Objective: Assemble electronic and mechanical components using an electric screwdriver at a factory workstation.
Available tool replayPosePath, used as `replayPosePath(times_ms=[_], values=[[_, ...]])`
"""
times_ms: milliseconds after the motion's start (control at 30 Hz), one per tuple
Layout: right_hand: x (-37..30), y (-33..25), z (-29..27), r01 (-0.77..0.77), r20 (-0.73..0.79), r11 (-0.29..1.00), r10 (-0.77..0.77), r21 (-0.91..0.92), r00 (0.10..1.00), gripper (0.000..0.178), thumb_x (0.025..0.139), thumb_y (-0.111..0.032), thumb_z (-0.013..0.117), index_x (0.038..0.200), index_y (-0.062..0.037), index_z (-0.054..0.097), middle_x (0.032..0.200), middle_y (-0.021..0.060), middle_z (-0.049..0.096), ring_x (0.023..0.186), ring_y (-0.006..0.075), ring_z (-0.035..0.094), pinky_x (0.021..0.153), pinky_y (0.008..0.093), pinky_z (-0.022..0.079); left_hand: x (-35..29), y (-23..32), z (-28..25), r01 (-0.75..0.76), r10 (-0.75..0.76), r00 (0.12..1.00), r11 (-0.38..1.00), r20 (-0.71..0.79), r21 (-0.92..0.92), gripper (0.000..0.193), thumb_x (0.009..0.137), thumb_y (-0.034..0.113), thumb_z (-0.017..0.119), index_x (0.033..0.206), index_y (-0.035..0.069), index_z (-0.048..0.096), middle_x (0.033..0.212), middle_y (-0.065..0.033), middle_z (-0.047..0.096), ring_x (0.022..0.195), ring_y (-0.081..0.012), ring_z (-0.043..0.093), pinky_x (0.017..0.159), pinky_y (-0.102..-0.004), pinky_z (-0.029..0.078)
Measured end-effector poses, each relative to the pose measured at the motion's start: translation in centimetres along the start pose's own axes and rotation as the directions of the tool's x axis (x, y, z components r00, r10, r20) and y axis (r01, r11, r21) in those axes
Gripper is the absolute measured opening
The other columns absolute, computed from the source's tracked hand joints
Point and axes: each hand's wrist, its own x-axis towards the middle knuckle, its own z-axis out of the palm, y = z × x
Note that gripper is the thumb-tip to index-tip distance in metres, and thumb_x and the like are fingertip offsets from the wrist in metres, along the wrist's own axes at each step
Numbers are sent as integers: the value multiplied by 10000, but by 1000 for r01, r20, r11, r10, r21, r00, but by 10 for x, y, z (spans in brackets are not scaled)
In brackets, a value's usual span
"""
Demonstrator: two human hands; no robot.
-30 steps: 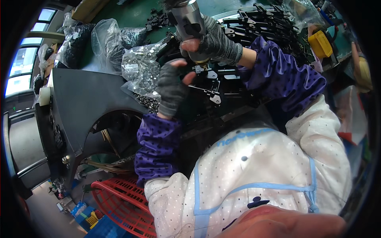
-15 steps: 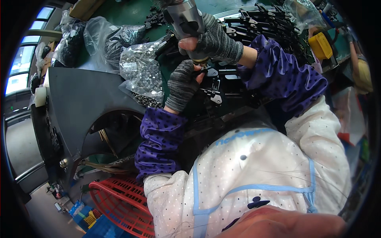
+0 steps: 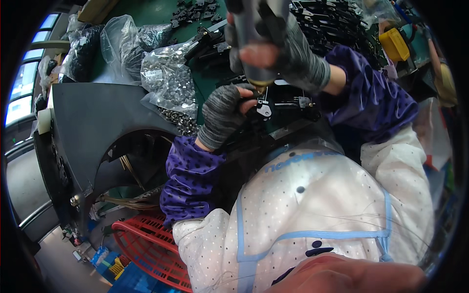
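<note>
My right hand (image 3: 288,53), in a grey fingerless glove, grips a grey power screwdriver (image 3: 254,29) held upright, its brass-coloured tip pointing down. Just below the tip lies a black bracket with a white metal piece (image 3: 264,108). My left hand (image 3: 225,112), also grey-gloved, pinches that bracket on the green bench top (image 3: 161,12). Both forearms wear purple dotted sleeves over a white dotted apron (image 3: 312,215).
Clear bags of small silver screws (image 3: 168,80) lie left of my hands. Several black brackets (image 3: 337,19) are piled at the back right, beside a yellow object (image 3: 394,44). A black machine housing (image 3: 93,122) sits at left, a red plastic crate (image 3: 146,249) below.
The view has drawn closer to the work. My left hand slid right along the bracket until it sat under the tool tip, and the screwdriver came down onto the bracket.
</note>
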Motion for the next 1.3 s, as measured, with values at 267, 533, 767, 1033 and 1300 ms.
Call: replayPosePath(times_ms=[267,533,767,1033,1300], values=[[-25,-34,-1,-397,43,405,654,824,755,385,646,-148,711,955,-10,528,800,63,576,693,166,594,621,304,507,-8,-13,-1,-105,98,989,992,111,64,248,617,56,738,817,80,595,766,-70,594,725,-232,586,654,-311,470],[-29,-32,6,-378,62,338,669,862,741,394,647,-169,718,951,-13,523,800,59,568,691,160,587,606,305,498,-5,-9,-8,-11,0,970,999,244,44,253,598,63,742,811,81,607,787,-69,603,747,-239,590,682,-319,476],[-33,-35,7,-349,48,312,681,883,731,402,648,-188,724,948,-16,519,799,55,562,690,155,581,593,306,491,-9,-19,-9,60,-37,965,995,260,-84,228,641,0,708,839,51,605,832,-73,606,797,-199,594,714,-296,470],[-39,-36,13,-339,42,288,705,896,708,413,649,-209,731,944,-19,514,799,50,554,689,149,574,578,307,483,-8,-26,-15,221,-102,911,939,400,-264,189,714,-58,638,874,38,605,919,-108,625,864,-209,612,766,-301,492],[-18,-8,5,-445,133,346,647,826,751,454,654,-202,732,982,-15,479,749,62,555,617,168,587,536,290,492,-16,-2,14,-19,21,1000,994,-22,109,210,701,-50,651,887,33,604,904,-117,632,806,-220,625,702,-272,483]])
